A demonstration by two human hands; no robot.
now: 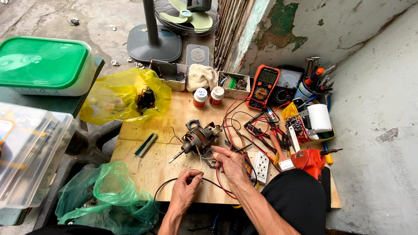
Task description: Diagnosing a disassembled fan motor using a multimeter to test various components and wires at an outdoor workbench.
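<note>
A small electric fan motor (198,138) with a steel shaft lies in the middle of a plywood board (143,167). Thin wires run from the motor toward me. My left hand (186,188) pinches a thin black wire (162,188) near the board's front edge. Just to the right of the motor, my right hand (229,163) holds the ends of the motor's wires between its fingertips. Both hands are close together, a little in front of the motor.
An orange multimeter (263,85), two small bottles (207,97), red and black leads (237,114), pliers, a brush (279,155), a white socket strip (261,166) and an orange drill (311,161) crowd the board's right. Yellow bag (119,96), green bag (109,198), plastic boxes at left. Fan stand (154,41) behind.
</note>
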